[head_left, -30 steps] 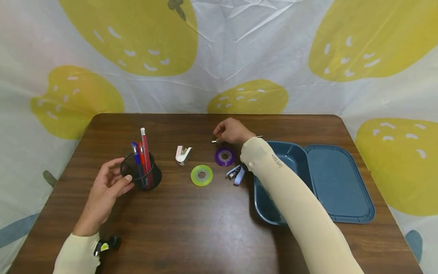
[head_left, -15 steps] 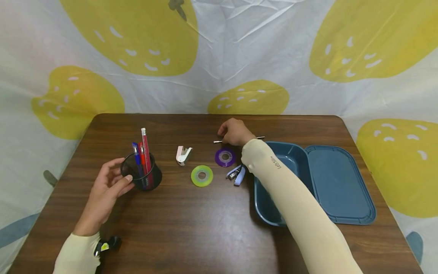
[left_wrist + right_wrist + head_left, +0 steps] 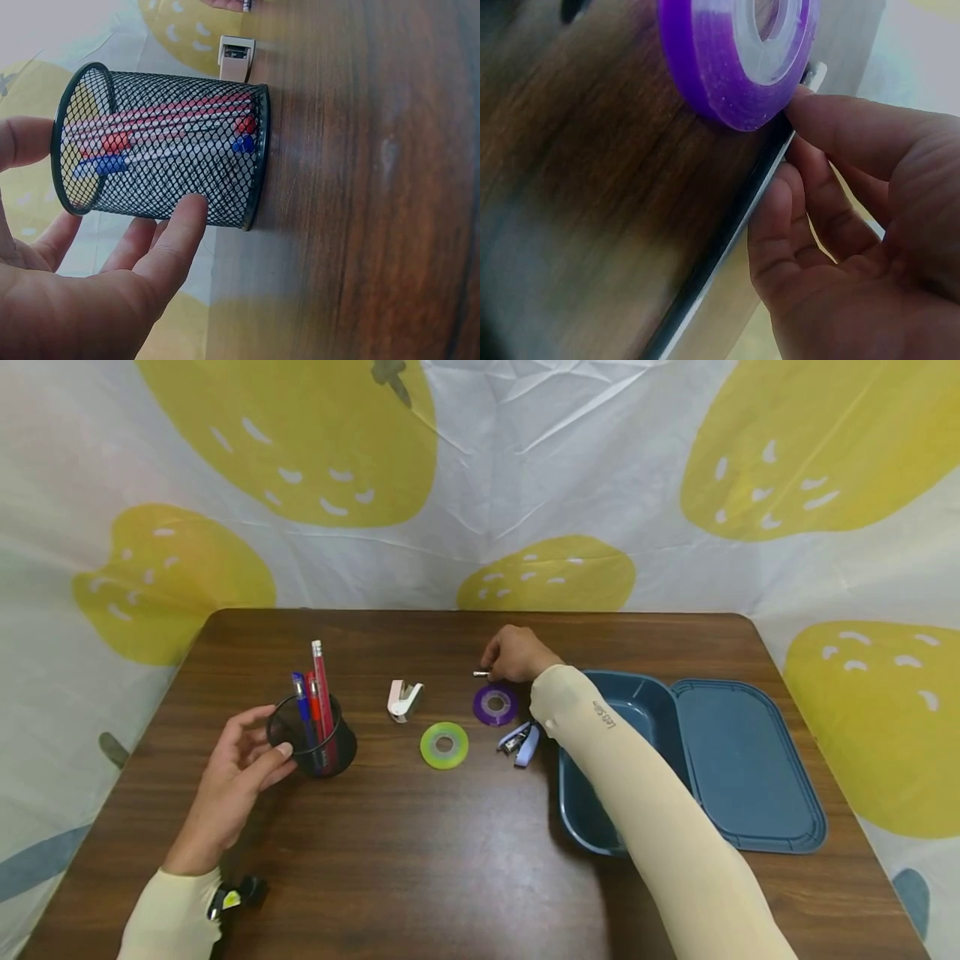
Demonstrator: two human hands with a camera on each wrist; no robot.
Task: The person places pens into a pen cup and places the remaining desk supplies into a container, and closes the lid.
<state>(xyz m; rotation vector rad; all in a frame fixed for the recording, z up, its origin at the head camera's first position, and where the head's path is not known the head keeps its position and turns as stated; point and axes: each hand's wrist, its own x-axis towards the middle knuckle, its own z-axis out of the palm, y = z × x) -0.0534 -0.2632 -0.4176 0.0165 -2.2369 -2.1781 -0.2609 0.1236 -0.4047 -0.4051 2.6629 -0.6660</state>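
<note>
My left hand (image 3: 232,777) holds a black mesh pen cup (image 3: 172,150) by its side and rim. The cup stands upright on the table, with pink-red pencils (image 3: 322,685), a blue pen (image 3: 300,693) and a red pen (image 3: 312,693) in it. At the back of the table, my right hand (image 3: 519,653) pinches a dark pencil (image 3: 727,232) between thumb and fingers. The pencil's white eraser end pokes out past the fingertips in the head view; the wrist hides its other end there. A purple tape roll (image 3: 495,704) lies just in front of that hand.
A green tape roll (image 3: 427,746), a white-pink stapler (image 3: 400,703) and a lilac stapler (image 3: 527,746) lie mid-table. At right stands a blue box (image 3: 573,814), partly under the right forearm, beside its flat blue lid (image 3: 753,768). A patterned cloth (image 3: 495,477) hangs behind the table.
My right hand first drew back from the pencil's end, loosening, then came down and pinched the pencil. The pencil has shifted slightly right. My left hand stays on the cup.
</note>
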